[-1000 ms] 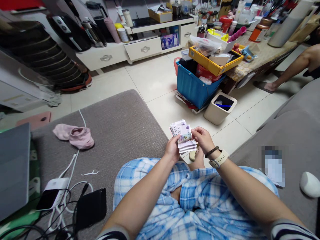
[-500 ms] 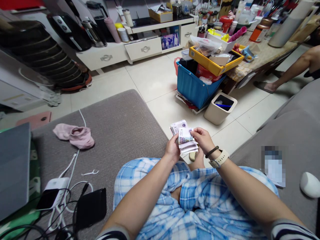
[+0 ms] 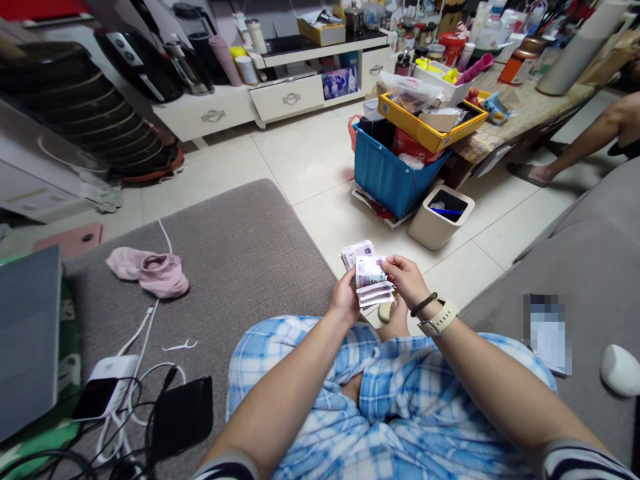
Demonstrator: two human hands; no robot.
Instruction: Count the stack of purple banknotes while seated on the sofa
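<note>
In front of my lap, my left hand (image 3: 346, 295) grips a stack of banknotes (image 3: 361, 249), its thumb pressed over their near side. The notes are pale purple, and several fold down toward me in a fanned layer. My right hand (image 3: 406, 277) pinches the upper right corner of the front banknote (image 3: 369, 269) between thumb and fingertips. A dark bracelet (image 3: 424, 305) and a beige watch (image 3: 439, 318) circle my right wrist.
Pink socks (image 3: 150, 270), a power strip (image 3: 113, 380), cables and a black pouch (image 3: 183, 417) lie on the grey couch to the left. A beige bin (image 3: 440, 230) and a blue box (image 3: 390, 173) stand on the floor ahead. Another person's leg (image 3: 590, 143) shows at right.
The front banknote has bent slightly downward and left, and the lower folded notes have shifted a little. Both hands stay in nearly the same place.
</note>
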